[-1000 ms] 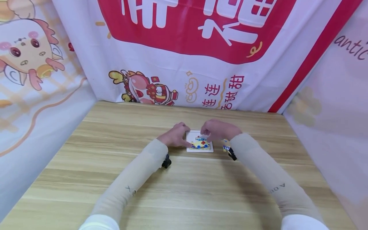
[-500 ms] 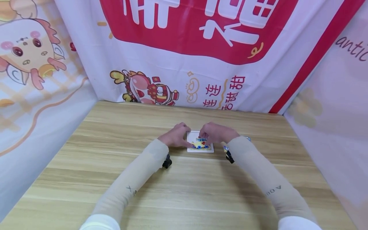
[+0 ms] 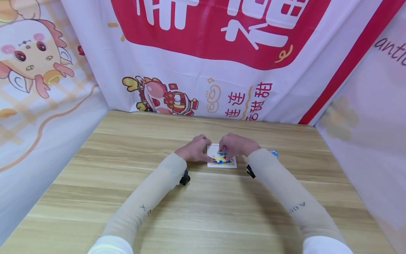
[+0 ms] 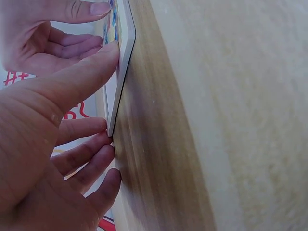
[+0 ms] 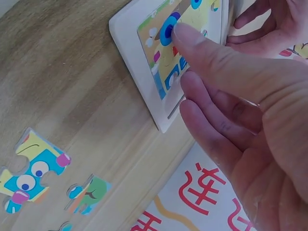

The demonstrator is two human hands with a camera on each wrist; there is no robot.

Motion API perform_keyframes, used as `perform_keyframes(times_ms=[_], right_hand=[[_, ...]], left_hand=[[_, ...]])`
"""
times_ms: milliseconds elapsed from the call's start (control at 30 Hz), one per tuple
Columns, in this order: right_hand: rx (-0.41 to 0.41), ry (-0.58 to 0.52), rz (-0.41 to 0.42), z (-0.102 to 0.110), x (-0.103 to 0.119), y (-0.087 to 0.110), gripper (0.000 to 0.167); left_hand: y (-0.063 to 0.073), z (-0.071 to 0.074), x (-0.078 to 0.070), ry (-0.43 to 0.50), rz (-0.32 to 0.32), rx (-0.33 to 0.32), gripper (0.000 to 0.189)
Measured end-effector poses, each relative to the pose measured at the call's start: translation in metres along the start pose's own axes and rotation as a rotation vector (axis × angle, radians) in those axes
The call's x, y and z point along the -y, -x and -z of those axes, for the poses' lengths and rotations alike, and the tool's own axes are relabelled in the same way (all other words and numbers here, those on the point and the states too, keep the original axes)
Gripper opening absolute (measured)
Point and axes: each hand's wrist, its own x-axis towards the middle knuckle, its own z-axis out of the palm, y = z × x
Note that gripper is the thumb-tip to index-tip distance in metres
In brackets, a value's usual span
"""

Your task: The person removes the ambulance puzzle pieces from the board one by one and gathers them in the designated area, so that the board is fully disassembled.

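Note:
A small white-framed jigsaw puzzle board [image 3: 221,165] with a yellow van picture lies on the table between both hands. My left hand [image 3: 193,150] grips its left side. In the left wrist view, the left thumb [image 4: 103,60] rests on the face and the fingers meet the edge. My right hand [image 3: 238,145] bends over the right part of the picture. In the right wrist view, the right thumb [image 5: 187,36] touches a puzzle piece [image 5: 171,29] with a blue wheel, the other fingers curled near the blue windows. The hand partly hides this piece.
Loose puzzle pieces lie on the wooden table [image 3: 203,211] right of the board: one with cartoon eyes [image 5: 36,171], a green one [image 5: 94,195], and a blue one [image 3: 274,153]. A printed cloth [image 3: 203,81] hangs along the table's back edge.
My right hand has shifted slightly left and lower over the board, now covering more of the van. A blue loose piece has come into sight beyond the right sleeve. The left hand keeps its hold.

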Motion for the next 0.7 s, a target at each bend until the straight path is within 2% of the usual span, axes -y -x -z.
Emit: perform_keyframes(times_ms=[167,400,700], right_hand=[[-0.012,0.011,0.005,0.000,0.001,-0.002,0.037],[-0.033,0.002,0.007,-0.005,-0.006,-0.004,0.040],[-0.006,-0.018,-0.037,-0.004,-0.009,-0.011,0.041]], left_hand=[[-0.001,0.000,0.001,-0.006,-0.009,-0.008,0.078],[-0.001,-0.002,0.001,0.003,0.011,-0.004,0.077],[-0.001,-0.002,0.001,-0.010,0.007,-0.006,0.079]])
